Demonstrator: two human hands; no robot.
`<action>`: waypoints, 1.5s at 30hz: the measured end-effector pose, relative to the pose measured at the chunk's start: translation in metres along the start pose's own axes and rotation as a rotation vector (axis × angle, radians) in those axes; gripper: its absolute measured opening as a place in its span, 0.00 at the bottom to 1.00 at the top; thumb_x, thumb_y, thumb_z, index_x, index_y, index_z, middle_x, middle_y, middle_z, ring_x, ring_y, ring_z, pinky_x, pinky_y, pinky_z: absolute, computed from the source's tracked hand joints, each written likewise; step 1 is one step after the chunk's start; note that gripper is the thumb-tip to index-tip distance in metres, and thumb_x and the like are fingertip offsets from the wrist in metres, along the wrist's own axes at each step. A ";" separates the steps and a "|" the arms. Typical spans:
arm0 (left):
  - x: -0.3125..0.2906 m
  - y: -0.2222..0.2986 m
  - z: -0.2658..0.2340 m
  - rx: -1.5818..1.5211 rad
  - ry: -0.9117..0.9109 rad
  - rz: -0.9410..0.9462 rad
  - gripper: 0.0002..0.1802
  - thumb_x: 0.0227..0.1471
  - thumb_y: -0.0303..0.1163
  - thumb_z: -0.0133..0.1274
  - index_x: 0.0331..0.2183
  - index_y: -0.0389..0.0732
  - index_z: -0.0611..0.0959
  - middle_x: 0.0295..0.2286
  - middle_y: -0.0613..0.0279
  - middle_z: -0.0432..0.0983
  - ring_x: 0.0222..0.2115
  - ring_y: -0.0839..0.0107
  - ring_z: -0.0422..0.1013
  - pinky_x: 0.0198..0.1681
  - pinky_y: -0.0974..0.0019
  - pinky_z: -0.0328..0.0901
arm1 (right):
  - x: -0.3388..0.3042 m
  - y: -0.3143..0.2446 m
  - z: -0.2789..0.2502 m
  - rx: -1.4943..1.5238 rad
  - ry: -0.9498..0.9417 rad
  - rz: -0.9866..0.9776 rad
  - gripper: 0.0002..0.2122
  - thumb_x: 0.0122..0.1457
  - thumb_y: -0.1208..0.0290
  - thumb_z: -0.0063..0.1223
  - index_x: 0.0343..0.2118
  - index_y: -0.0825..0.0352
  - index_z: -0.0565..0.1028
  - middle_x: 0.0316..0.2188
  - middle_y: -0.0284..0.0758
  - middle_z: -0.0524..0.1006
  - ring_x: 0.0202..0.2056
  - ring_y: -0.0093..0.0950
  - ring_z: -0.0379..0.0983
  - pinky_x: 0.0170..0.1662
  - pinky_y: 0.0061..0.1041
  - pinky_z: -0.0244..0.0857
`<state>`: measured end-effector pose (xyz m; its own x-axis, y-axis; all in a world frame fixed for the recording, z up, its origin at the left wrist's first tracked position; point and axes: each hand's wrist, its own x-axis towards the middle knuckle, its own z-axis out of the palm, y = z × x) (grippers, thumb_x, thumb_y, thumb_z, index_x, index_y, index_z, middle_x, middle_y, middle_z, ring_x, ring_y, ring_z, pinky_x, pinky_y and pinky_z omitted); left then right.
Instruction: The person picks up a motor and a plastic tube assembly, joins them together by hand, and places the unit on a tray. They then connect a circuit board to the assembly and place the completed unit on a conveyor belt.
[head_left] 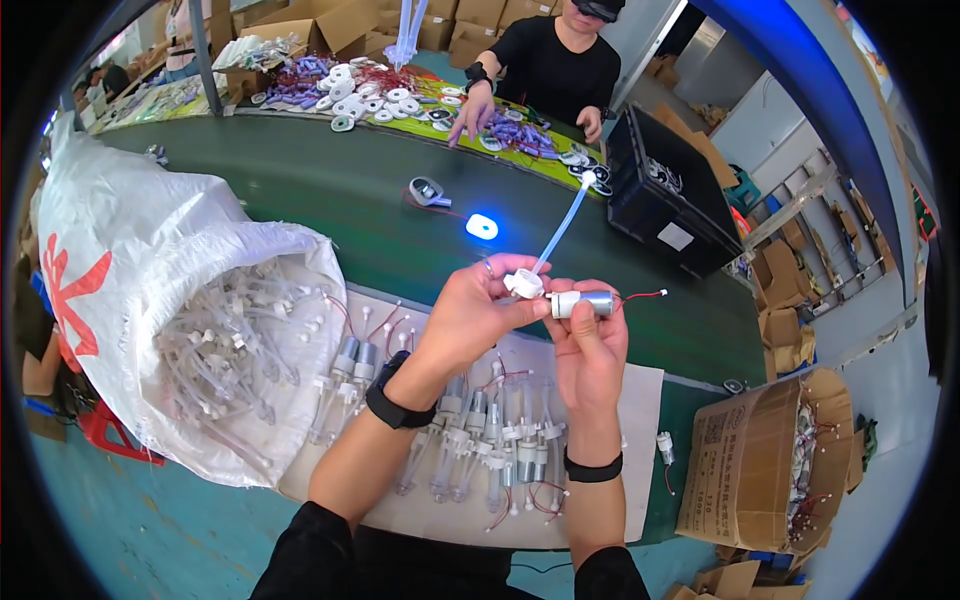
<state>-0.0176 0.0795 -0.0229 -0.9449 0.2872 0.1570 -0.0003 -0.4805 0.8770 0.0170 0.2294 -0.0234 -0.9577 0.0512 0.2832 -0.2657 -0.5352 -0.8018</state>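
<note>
Bag: a big white woven plastic sack (150, 250) lay at left, full of clear tubes with white caps.
Left hand: the left hand (475, 310) pinched a white plastic pump head (523, 284) with a clear tube rising from it.
Right hand: the right hand (590, 345) gripped a small silver cylindrical motor (582, 303), touching the pump head, above the white sheet (640, 400).
Box: an open brown cardboard carton (745, 470) stood at right.

A big white plastic sack (150, 260) with red markings is slumped at left; a labelled brown carton (745, 470) is seen lower right, more cartons (470, 15) stacked behind.
</note>
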 end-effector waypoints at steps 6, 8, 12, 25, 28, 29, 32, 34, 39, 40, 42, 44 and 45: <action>-0.005 -0.033 0.022 0.048 0.014 0.052 0.23 0.52 0.20 0.58 0.51 0.34 0.73 0.40 0.60 0.79 0.39 0.77 0.75 0.44 0.72 0.69 | 0.004 -0.034 -0.016 -0.176 0.027 0.094 0.15 0.62 0.73 0.51 0.50 0.70 0.66 0.46 0.44 0.75 0.47 0.34 0.74 0.51 0.33 0.70; -0.008 -0.037 0.035 0.089 -0.030 0.025 0.26 0.53 0.20 0.57 0.53 0.34 0.71 0.40 0.60 0.78 0.40 0.77 0.74 0.45 0.72 0.69 | 0.003 -0.044 -0.019 -0.126 0.075 -0.020 0.16 0.60 0.79 0.49 0.51 0.71 0.65 0.45 0.43 0.74 0.50 0.39 0.72 0.57 0.37 0.65; -0.023 -0.041 0.046 0.266 -0.163 -0.013 0.34 0.55 0.25 0.57 0.60 0.35 0.63 0.44 0.56 0.76 0.44 0.73 0.72 0.49 0.68 0.67 | 0.001 -0.054 -0.023 0.040 0.125 -0.112 0.14 0.58 0.80 0.45 0.48 0.69 0.65 0.36 0.38 0.70 0.43 0.34 0.69 0.55 0.37 0.62; -0.043 0.043 -0.055 1.070 -0.073 -0.240 0.19 0.56 0.36 0.57 0.46 0.34 0.80 0.34 0.61 0.81 0.36 0.76 0.74 0.41 0.70 0.69 | 0.011 -0.087 -0.082 0.101 0.354 -0.290 0.09 0.67 0.65 0.44 0.43 0.66 0.68 0.33 0.31 0.69 0.39 0.27 0.68 0.51 0.34 0.65; -0.023 0.056 -0.120 1.109 0.113 -0.191 0.19 0.55 0.35 0.57 0.44 0.33 0.81 0.34 0.61 0.80 0.34 0.76 0.74 0.39 0.69 0.69 | 0.010 -0.094 -0.085 -0.002 0.316 -0.330 0.13 0.67 0.67 0.46 0.49 0.69 0.69 0.35 0.31 0.71 0.39 0.24 0.70 0.51 0.30 0.65; -0.013 0.063 -0.128 1.157 0.156 -0.183 0.19 0.54 0.35 0.57 0.43 0.32 0.81 0.33 0.60 0.80 0.34 0.76 0.74 0.39 0.69 0.68 | 0.008 -0.099 -0.086 -0.056 0.311 -0.370 0.14 0.67 0.67 0.46 0.51 0.69 0.68 0.35 0.31 0.72 0.39 0.23 0.70 0.51 0.29 0.65; 0.015 0.075 -0.169 1.301 0.324 -0.145 0.17 0.49 0.36 0.59 0.38 0.34 0.84 0.32 0.52 0.82 0.35 0.64 0.78 0.42 0.65 0.70 | 0.024 -0.102 -0.080 -0.221 0.331 -0.430 0.16 0.67 0.69 0.45 0.54 0.70 0.69 0.32 0.29 0.72 0.36 0.20 0.69 0.47 0.24 0.65; 0.045 0.075 -0.196 1.394 0.336 -0.101 0.18 0.47 0.37 0.59 0.38 0.34 0.85 0.32 0.50 0.82 0.35 0.61 0.78 0.42 0.63 0.70 | 0.048 -0.108 -0.073 -0.416 0.340 -0.467 0.14 0.67 0.69 0.45 0.52 0.70 0.72 0.29 0.28 0.70 0.33 0.17 0.66 0.40 0.17 0.62; 0.125 0.055 -0.245 1.450 0.392 -0.118 0.19 0.46 0.40 0.57 0.36 0.36 0.86 0.33 0.46 0.81 0.37 0.54 0.78 0.44 0.58 0.70 | 0.125 -0.120 -0.083 -0.571 0.236 -0.310 0.13 0.67 0.64 0.46 0.47 0.68 0.74 0.23 0.25 0.67 0.25 0.15 0.62 0.29 0.15 0.56; 0.140 0.046 -0.253 1.508 0.418 -0.134 0.18 0.46 0.40 0.56 0.35 0.36 0.86 0.34 0.45 0.81 0.38 0.53 0.77 0.44 0.57 0.70 | 0.136 -0.119 -0.092 -0.633 0.166 -0.224 0.13 0.67 0.64 0.46 0.45 0.68 0.75 0.21 0.25 0.66 0.24 0.15 0.61 0.28 0.15 0.55; 0.164 0.032 -0.280 1.563 0.459 -0.161 0.18 0.47 0.39 0.54 0.34 0.36 0.86 0.34 0.45 0.80 0.38 0.51 0.77 0.45 0.56 0.70 | 0.154 -0.110 -0.098 -0.698 0.113 -0.140 0.13 0.67 0.64 0.46 0.44 0.68 0.75 0.20 0.24 0.65 0.23 0.15 0.61 0.28 0.15 0.55; 0.192 0.013 -0.306 1.650 0.488 -0.251 0.17 0.49 0.39 0.52 0.36 0.36 0.85 0.36 0.44 0.79 0.40 0.49 0.75 0.46 0.54 0.69 | 0.163 -0.101 -0.103 -0.819 0.038 -0.021 0.12 0.67 0.65 0.46 0.44 0.68 0.76 0.21 0.25 0.67 0.23 0.14 0.61 0.28 0.14 0.55; 0.204 0.005 -0.317 1.648 0.485 -0.261 0.17 0.49 0.39 0.52 0.36 0.36 0.85 0.36 0.44 0.79 0.40 0.49 0.75 0.46 0.54 0.69 | 0.166 -0.097 -0.105 -0.821 0.039 -0.012 0.12 0.67 0.65 0.46 0.44 0.68 0.76 0.21 0.25 0.67 0.23 0.14 0.61 0.28 0.14 0.55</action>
<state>-0.3145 -0.1270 -0.1307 -0.9787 -0.1894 0.0792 -0.1415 0.9019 0.4081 -0.1280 0.3780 0.0459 -0.9535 0.0900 0.2876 -0.2576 0.2518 -0.9329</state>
